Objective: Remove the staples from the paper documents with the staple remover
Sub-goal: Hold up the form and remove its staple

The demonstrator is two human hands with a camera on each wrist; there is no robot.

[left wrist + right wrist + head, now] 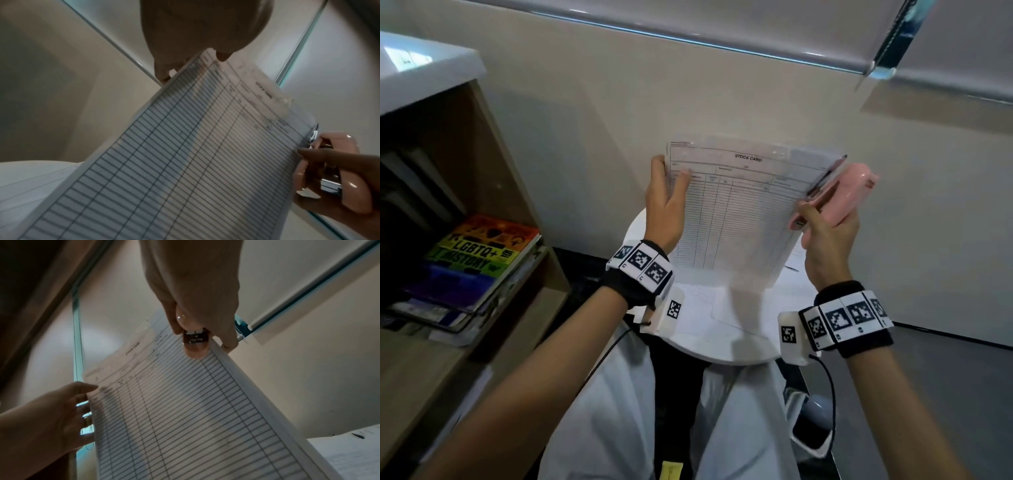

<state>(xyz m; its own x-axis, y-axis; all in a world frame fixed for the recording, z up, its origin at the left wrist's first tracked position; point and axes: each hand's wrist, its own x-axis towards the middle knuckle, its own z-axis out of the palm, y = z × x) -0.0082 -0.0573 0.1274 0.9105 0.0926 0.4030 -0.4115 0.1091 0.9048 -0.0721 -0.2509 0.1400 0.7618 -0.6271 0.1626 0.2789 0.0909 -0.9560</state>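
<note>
A stapled stock-card document (pixel 736 212) is held up in the air above a small white table. My left hand (pixel 666 202) pinches its upper left edge, thumb on the front. My right hand (pixel 825 236) grips a pink staple remover (pixel 839 192), whose metal jaws sit at the sheet's upper right corner. In the left wrist view the ruled sheet (pixel 185 154) fills the middle, with the pink remover (pixel 337 172) at its right edge and metal tips at the corner. In the right wrist view the remover (pixel 195 340) bites the sheet (pixel 185 418) from above.
Loose papers lie on the round white table (pixel 722 349) under the document. A wooden shelf (pixel 493 178) with stacked books (pixel 479 260) stands at the left. A beige wall is close behind. My legs in white trousers are below the table.
</note>
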